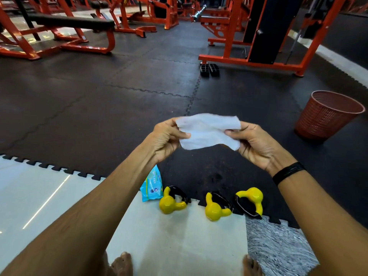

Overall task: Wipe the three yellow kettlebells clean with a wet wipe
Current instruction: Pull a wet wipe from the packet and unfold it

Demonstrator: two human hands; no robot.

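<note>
Above three yellow kettlebells (214, 207) on floor: left hand (166, 139), right hand (255, 145) each pinch wet wipe (209, 132), stretched between

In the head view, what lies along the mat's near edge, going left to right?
Wet-wipe pack → left kettlebell → middle kettlebell → right kettlebell. All three kettlebells lie tipped on their sides. Above them, the left hand and right hand hold the wipe spread between them.
</note>
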